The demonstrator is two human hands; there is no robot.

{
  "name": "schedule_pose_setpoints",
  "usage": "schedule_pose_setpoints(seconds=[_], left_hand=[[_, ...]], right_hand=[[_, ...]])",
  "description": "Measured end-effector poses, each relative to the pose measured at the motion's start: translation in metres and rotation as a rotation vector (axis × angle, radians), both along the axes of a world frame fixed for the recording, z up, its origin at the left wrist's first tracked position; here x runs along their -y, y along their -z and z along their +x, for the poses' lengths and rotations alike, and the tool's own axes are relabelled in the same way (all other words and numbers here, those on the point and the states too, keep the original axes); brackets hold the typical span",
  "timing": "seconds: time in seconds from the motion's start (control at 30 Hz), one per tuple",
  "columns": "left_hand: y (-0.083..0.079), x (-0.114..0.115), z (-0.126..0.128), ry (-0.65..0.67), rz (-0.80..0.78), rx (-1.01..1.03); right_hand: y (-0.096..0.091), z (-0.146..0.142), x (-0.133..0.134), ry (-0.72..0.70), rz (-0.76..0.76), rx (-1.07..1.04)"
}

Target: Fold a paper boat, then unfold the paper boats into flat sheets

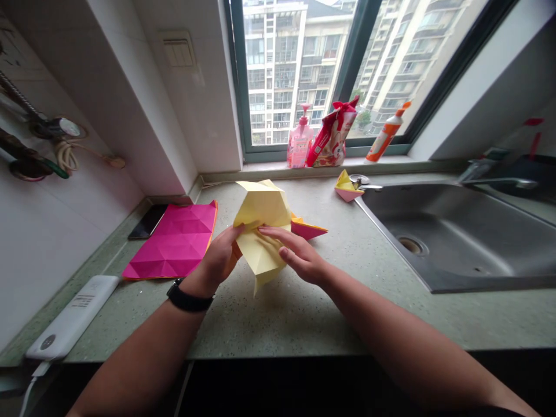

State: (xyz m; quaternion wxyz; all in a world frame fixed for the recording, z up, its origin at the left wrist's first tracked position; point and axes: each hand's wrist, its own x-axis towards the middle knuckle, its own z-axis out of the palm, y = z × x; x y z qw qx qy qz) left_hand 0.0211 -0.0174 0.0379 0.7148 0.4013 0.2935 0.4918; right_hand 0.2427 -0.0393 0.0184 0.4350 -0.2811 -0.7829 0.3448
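Observation:
A creased yellow paper sheet (263, 223) is held up over the counter (304, 313), partly folded. My left hand (219, 260), with a black band on its wrist, pinches the sheet's left edge. My right hand (299, 252) lies against the sheet's right side with fingers stretched along a fold. Behind the sheet pokes out a pink and orange folded paper piece (308, 230). A creased pink paper sheet (174, 240) lies flat on the counter to the left.
A small folded yellow and pink paper shape (347, 186) sits by the steel sink (456, 237). A pink pump bottle (299, 142), a red bag (332, 136) and an orange bottle (386, 134) stand on the sill. A phone (147, 221) and a white power bank (73, 318) lie at left.

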Motion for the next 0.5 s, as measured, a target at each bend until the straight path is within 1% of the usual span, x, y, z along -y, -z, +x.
schedule_pose_setpoints(seconds=[0.1,0.17,0.23,0.3,0.4,0.43,0.5], left_hand=[[-0.009,-0.007,-0.008,-0.121,-0.046,-0.041],[-0.02,-0.01,-0.019,-0.226,-0.052,-0.063],[-0.034,-0.014,-0.035,-0.323,-0.024,-0.073],[-0.049,-0.019,-0.057,-0.375,0.024,-0.091],[-0.065,-0.03,-0.101,-0.379,0.075,-0.191],[-0.066,-0.034,-0.117,-0.397,0.085,-0.24],[-0.064,-0.041,-0.149,-0.379,0.046,-0.364]], right_hand=[[0.002,0.007,-0.007,0.144,0.074,-0.012],[0.004,0.013,-0.013,0.262,0.123,-0.021],[0.007,0.017,-0.02,0.341,0.145,-0.033],[0.009,0.019,-0.025,0.378,0.143,-0.046],[0.014,0.019,-0.028,0.366,0.126,-0.054],[0.016,0.018,-0.029,0.353,0.124,-0.052],[0.019,0.016,-0.03,0.332,0.126,-0.037]])
